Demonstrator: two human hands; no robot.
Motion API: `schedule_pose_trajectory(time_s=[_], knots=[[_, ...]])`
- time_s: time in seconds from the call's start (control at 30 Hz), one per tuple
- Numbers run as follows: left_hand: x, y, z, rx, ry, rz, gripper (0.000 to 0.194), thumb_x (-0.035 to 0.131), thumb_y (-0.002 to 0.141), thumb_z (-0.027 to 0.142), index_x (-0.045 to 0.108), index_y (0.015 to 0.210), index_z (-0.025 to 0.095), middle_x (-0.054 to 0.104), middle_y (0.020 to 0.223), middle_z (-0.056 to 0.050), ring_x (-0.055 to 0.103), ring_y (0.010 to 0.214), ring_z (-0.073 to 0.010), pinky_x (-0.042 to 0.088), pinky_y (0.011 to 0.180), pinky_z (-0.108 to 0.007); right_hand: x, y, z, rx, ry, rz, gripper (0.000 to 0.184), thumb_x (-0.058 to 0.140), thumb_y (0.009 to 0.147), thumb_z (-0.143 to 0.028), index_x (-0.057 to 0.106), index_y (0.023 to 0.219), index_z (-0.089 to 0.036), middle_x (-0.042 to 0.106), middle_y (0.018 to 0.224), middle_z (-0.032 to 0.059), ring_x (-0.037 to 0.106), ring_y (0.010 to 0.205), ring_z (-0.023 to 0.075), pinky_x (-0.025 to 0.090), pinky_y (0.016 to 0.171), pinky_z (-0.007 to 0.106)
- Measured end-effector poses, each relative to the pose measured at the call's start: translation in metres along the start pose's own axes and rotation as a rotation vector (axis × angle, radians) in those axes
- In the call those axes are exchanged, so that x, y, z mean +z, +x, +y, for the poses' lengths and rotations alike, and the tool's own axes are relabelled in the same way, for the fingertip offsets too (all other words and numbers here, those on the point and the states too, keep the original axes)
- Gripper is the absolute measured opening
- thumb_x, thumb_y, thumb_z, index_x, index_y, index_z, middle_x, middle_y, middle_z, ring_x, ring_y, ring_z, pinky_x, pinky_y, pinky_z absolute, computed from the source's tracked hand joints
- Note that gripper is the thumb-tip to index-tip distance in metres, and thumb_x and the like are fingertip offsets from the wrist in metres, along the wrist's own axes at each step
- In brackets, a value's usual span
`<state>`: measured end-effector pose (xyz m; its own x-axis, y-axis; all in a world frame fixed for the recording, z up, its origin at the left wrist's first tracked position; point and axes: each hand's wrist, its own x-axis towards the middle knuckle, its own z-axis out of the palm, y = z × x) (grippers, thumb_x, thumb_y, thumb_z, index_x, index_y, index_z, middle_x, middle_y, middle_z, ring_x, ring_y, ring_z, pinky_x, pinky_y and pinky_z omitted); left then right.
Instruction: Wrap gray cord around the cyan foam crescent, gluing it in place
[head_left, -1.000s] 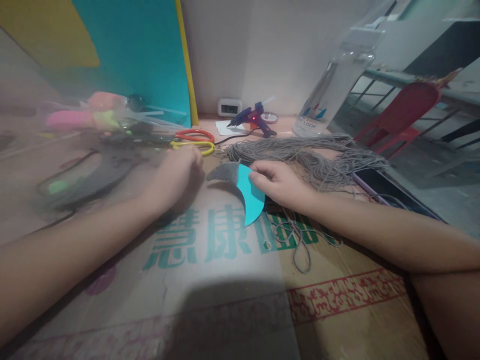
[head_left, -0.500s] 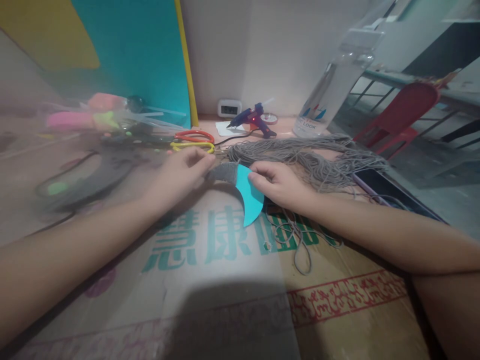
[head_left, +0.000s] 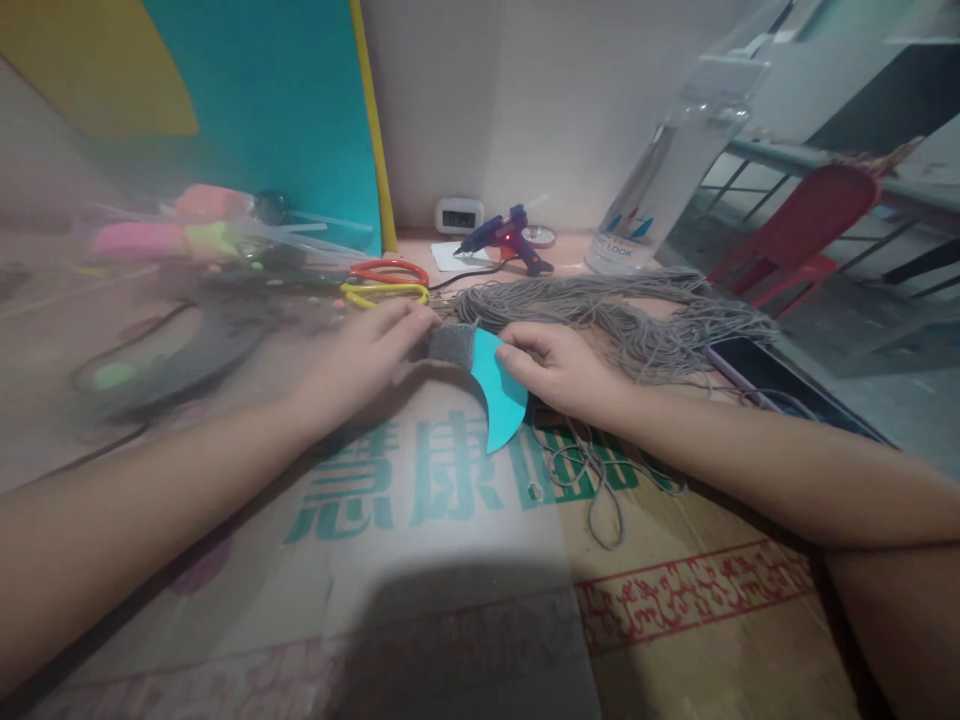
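A curved, crescent-shaped blue piece (head_left: 501, 395), likely card or foam, is held up above the cardboard. Its left part is wrapped in close turns of grey cord (head_left: 452, 345); the right part is bare and tapers to a point low down. My right hand (head_left: 551, 365) pinches the bare part at its outer edge between thumb and fingers. At the wrapped end, the fingers of my left hand (head_left: 379, 350) are closed and cover the tip. Loose grey cord loops (head_left: 604, 495) lie below my right hand.
Behind my hands lie a bundle of grey cord (head_left: 652, 310), scissors (head_left: 386, 270) with red and yellow handles and a lit glue gun (head_left: 499, 240). A clear bottle (head_left: 660, 190) and small clock (head_left: 459, 216) stand at the back. A phone (head_left: 787, 385) lies right; blurred bagged items sit left.
My left hand has shifted slightly right and up along the wrapped end, covering more of it. My right hand and the blue piece have hardly moved.
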<state>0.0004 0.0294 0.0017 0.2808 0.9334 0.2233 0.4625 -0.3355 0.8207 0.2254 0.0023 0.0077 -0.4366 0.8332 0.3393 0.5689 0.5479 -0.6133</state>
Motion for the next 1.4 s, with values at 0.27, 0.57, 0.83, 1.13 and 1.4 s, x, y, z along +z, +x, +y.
schedule_pose_trajectory(time_s=[0.27,0.57,0.83,1.13,1.4], knots=[[-0.0011,-0.0048,0.0061,0.091,0.205,-0.201,0.037,0.055,0.084,0.053,0.066,0.088,0.018,0.067,0.082,0.000,0.057,0.076,-0.0170,0.041,0.068,-0.025,-0.0002,0.0000,-0.0013,-0.009,-0.017,0.020,0.024,0.045,0.088,-0.029,0.050,0.068,-0.016,0.046,0.062,-0.0022,0.044,0.061,0.0101,0.033,0.056,0.021],[-0.0024,-0.0035,0.0020,0.073,0.113,-0.235,0.038,0.047,0.091,0.049,0.065,0.082,0.017,0.063,0.073,0.001,0.051,0.063,-0.0128,0.036,0.056,-0.023,0.0002,0.0009,0.0010,-0.017,-0.019,0.016,0.024,0.045,0.088,-0.029,0.051,0.069,-0.016,0.047,0.063,-0.0023,0.045,0.061,0.0102,0.034,0.057,0.022],[-0.0014,-0.0029,0.0005,0.079,0.126,-0.229,0.035,0.052,0.087,0.049,0.067,0.091,0.018,0.069,0.083,-0.001,0.057,0.073,-0.0162,0.040,0.061,-0.023,0.0001,0.0009,0.0020,-0.005,-0.031,-0.002,0.024,0.045,0.089,-0.031,0.053,0.071,-0.016,0.050,0.063,-0.0019,0.046,0.061,0.0106,0.034,0.058,0.022],[-0.0023,-0.0034,0.0020,0.074,0.071,-0.212,0.043,0.041,0.093,0.050,0.059,0.072,0.017,0.065,0.075,-0.001,0.055,0.066,-0.0138,0.038,0.057,-0.023,0.0008,0.0007,0.0016,-0.010,-0.008,-0.018,0.025,0.046,0.089,-0.031,0.054,0.072,-0.016,0.050,0.064,-0.0017,0.046,0.061,0.0105,0.035,0.058,0.022],[-0.0020,-0.0040,0.0048,0.091,0.102,-0.221,0.036,0.052,0.087,0.051,0.067,0.095,0.019,0.070,0.090,-0.002,0.061,0.083,-0.0192,0.044,0.071,-0.026,0.0003,0.0008,0.0001,-0.021,-0.025,-0.013,0.024,0.046,0.089,-0.031,0.054,0.072,-0.016,0.051,0.064,-0.0017,0.046,0.061,0.0106,0.035,0.058,0.022]])
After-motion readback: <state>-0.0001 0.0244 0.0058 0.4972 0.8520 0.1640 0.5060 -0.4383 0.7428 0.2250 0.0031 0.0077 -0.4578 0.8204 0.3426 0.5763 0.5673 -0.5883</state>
